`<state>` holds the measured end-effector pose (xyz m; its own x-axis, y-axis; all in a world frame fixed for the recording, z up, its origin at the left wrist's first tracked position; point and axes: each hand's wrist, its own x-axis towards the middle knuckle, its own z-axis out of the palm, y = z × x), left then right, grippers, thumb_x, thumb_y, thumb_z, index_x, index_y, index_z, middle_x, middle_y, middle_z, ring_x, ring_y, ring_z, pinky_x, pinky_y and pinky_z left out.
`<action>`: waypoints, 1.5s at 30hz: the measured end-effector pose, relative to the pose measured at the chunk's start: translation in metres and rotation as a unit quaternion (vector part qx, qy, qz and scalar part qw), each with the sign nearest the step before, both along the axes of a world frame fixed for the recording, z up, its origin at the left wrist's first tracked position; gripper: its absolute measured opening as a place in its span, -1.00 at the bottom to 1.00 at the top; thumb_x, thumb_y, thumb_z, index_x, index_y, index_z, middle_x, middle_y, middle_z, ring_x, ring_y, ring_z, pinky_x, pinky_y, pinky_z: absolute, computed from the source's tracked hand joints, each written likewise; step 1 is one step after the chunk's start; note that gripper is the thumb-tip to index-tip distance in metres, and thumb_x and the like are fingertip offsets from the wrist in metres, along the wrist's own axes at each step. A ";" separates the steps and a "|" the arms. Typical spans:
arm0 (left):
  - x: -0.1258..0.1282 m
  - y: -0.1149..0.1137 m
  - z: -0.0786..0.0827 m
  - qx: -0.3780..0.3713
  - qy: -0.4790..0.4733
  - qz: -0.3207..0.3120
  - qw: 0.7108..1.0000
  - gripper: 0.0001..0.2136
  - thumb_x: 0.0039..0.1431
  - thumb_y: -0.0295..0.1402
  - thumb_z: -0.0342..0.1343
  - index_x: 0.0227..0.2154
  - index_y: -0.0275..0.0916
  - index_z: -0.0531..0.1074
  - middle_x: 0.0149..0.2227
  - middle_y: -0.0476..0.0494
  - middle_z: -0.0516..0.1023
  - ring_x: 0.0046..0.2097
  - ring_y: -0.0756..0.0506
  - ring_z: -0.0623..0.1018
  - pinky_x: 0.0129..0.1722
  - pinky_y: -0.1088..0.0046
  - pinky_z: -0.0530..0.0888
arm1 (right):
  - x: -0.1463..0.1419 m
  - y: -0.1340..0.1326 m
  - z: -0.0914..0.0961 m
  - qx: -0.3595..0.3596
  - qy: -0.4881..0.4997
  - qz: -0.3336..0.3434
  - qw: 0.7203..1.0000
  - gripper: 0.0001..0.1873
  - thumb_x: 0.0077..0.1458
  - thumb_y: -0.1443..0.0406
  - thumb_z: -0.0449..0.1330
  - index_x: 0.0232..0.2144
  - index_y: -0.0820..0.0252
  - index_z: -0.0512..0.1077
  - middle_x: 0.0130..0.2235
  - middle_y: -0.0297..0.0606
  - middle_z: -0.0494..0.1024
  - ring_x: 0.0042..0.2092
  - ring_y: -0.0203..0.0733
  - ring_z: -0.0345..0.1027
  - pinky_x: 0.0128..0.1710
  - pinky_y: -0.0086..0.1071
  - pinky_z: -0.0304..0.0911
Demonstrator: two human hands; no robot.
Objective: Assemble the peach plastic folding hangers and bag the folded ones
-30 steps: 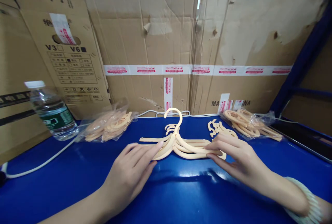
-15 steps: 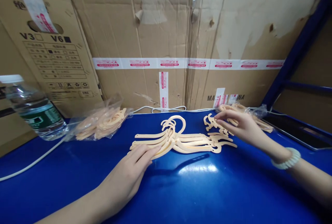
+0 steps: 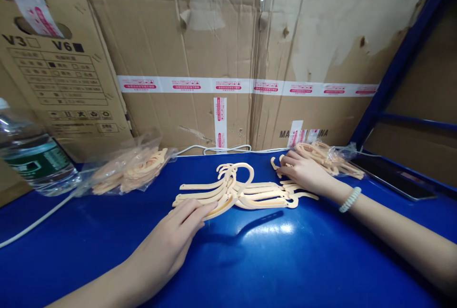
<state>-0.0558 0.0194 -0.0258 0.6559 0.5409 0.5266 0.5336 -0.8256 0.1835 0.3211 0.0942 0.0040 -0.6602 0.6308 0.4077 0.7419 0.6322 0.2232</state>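
Observation:
A stack of cream plastic hangers [image 3: 243,191] lies flat in the middle of the blue table [image 3: 271,260], hooks pointing away from me. My left hand [image 3: 174,236] rests flat with fingers stretched out, its fingertips on the stack's left arms. My right hand [image 3: 303,172] reaches to the far right and lies over a small pile of loose cream hook pieces [image 3: 280,163], fingers curled down onto them. A pale bead bracelet [image 3: 350,199] is on that wrist.
A plastic bag of cream parts [image 3: 128,167] lies at the back left, another bag [image 3: 328,158] at the back right. A water bottle [image 3: 32,155] stands far left, with a white cable [image 3: 35,222] beside it. Cardboard boxes [image 3: 214,51] wall the back; a dark tray [image 3: 392,174] sits right.
My right hand left the hanger stack's right end and moved back and right onto the loose hook pieces. My left hand stayed on the stack. The view shifted slightly.

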 end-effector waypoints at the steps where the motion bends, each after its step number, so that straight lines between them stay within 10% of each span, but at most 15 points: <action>1: 0.000 0.000 0.000 -0.001 -0.003 0.000 1.000 -0.56 0.34 -0.58 -0.19 0.22 -0.14 0.19 -0.02 -0.23 0.46 -0.02 -0.13 0.50 -0.05 0.39 0.49 | 0.000 0.000 0.000 0.005 0.004 0.001 1.000 -0.77 0.24 0.40 0.09 -0.28 0.17 0.56 -0.31 -0.13 0.49 -0.21 -0.03 0.26 -0.14 -0.14 0.18; 12: 0.000 0.001 0.002 -0.014 -0.036 0.007 0.999 -0.63 0.37 -0.55 -0.19 0.14 -0.15 0.27 -0.03 -0.19 0.45 -0.04 -0.10 0.48 -0.07 0.43 0.46 | -0.008 -0.019 0.009 0.060 0.284 -0.028 0.956 -0.75 0.33 0.22 0.02 -0.26 0.19 0.44 -0.47 -0.29 0.37 -0.43 -0.20 0.23 -0.40 -0.32 0.17; 19: 0.000 0.000 0.007 -0.012 -0.086 0.025 0.996 -0.66 0.36 -0.52 -0.16 0.09 -0.15 0.33 -0.09 -0.17 0.50 -0.09 -0.10 0.52 -0.09 0.44 0.48 | -0.029 -0.051 0.018 -0.202 0.645 -0.013 0.737 -0.71 0.05 0.04 0.31 -0.31 0.11 0.47 -0.44 -0.28 0.52 -0.40 -0.16 0.42 -0.37 -0.29 0.35; 26: 0.000 -0.002 0.014 -0.012 -0.100 0.053 0.993 -0.69 0.36 -0.49 -0.14 0.05 -0.13 0.36 -0.17 -0.11 0.51 -0.16 -0.07 0.53 -0.15 0.48 0.48 | -0.039 -0.054 0.012 -0.364 0.698 -0.003 0.616 -0.66 -0.03 0.05 0.37 -0.33 0.18 0.52 -0.30 -0.19 0.57 -0.31 -0.18 0.45 -0.20 -0.27 0.41; 37: -0.001 0.000 0.014 -0.016 -0.094 0.051 0.994 -0.71 0.37 -0.47 -0.15 0.03 -0.16 0.38 -0.19 -0.16 0.52 -0.20 -0.10 0.53 -0.17 0.42 0.50 | -0.038 -0.052 0.004 -0.456 0.671 -0.006 0.585 -0.40 -0.19 0.16 0.49 -0.08 0.11 0.41 -0.42 -0.39 0.46 -0.34 -0.26 0.39 -0.20 -0.29 0.38; 45: 0.000 0.001 0.013 -0.016 -0.097 0.040 0.994 -0.71 0.37 -0.50 -0.15 0.01 -0.15 0.38 -0.17 -0.14 0.49 -0.17 -0.09 0.51 -0.17 0.44 0.47 | -0.034 -0.051 0.006 -0.553 0.621 0.023 0.555 -0.72 -0.03 0.16 0.42 -0.41 0.21 0.46 -0.39 -0.34 0.45 -0.34 -0.31 0.37 -0.24 -0.41 0.38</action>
